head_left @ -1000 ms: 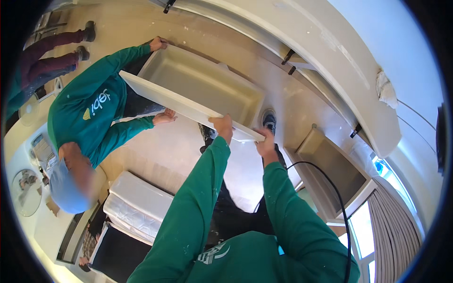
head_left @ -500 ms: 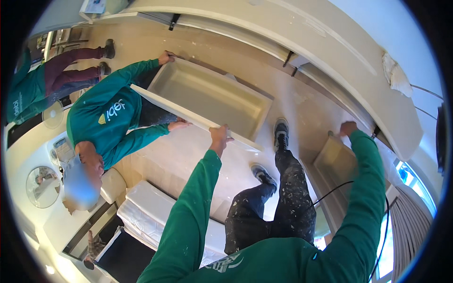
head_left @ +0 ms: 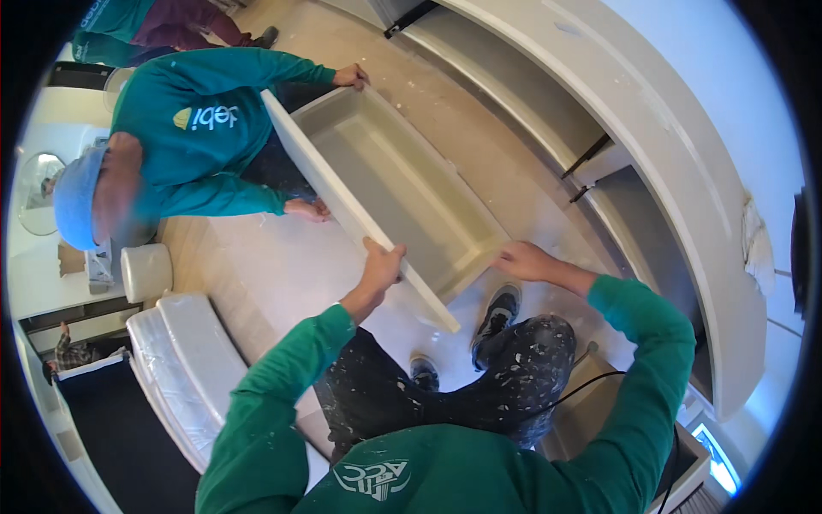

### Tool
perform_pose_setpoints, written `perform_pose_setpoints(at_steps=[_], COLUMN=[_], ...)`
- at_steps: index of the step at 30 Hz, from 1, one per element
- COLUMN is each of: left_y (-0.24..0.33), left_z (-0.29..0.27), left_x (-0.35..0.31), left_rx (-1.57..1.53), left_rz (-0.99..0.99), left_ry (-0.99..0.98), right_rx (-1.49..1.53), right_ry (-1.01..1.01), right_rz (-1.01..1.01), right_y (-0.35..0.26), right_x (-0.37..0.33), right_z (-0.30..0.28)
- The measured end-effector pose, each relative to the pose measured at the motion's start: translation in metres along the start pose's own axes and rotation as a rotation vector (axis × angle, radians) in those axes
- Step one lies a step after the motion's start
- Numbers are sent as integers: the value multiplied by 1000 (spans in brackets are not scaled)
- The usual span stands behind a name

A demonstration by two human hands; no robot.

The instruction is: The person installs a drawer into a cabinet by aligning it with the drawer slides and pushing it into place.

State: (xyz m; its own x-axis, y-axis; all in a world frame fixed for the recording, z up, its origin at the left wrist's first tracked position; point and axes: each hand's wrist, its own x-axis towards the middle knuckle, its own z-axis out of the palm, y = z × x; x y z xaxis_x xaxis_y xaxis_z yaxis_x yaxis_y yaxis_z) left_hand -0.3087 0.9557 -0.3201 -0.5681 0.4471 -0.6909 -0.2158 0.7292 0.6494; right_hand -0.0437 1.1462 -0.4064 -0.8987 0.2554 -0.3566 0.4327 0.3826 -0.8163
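Note:
A large beige drawer (head_left: 390, 184) with a wide front panel (head_left: 330, 180) is held between me and a co-worker (head_left: 201, 128) in a green sweatshirt. My left hand (head_left: 377, 270) grips the edge of the front panel near its close end, fingers wrapped over it. At the drawer's close back corner, my right hand (head_left: 527, 259) is closed on the rim. One co-worker's hand (head_left: 349, 77) holds the far end, and the other hand (head_left: 306, 208) is beside the front panel.
A long pale cabinet (head_left: 685, 188) with open drawer bays and dark runners (head_left: 586, 154) stands to the right. Another drawer (head_left: 591, 377) lies by my right leg, crossed by a black cable (head_left: 582, 387). Plastic-wrapped cushions (head_left: 184, 368) are at left. Another person (head_left: 171, 26) stands farther back.
My right hand has come from the cabinet side to the drawer's back corner. The drawer has turned and shifted toward the cabinet side. My view has turned too.

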Motion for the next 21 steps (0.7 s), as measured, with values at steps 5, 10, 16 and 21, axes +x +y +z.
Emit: perform_pose_setpoints(at_steps=[5, 10, 16, 21], left_y=[-5, -25, -40, -20], left_z=[-8, -16, -8, -15], left_x=[-14, -4, 21, 17], left_rx=[-33, -59, -149, -250], left_rz=[1, 13, 28, -87], left_ry=[-82, -159, -219, -164], right_rx=[77, -124, -370, -353], right_ry=[-494, -471, -147, -175], right_rz=[63, -140, 121, 99], right_y=[-114, -141, -149, -161], right_x=[33, 25, 4, 11], right_z=[9, 71, 106, 91])
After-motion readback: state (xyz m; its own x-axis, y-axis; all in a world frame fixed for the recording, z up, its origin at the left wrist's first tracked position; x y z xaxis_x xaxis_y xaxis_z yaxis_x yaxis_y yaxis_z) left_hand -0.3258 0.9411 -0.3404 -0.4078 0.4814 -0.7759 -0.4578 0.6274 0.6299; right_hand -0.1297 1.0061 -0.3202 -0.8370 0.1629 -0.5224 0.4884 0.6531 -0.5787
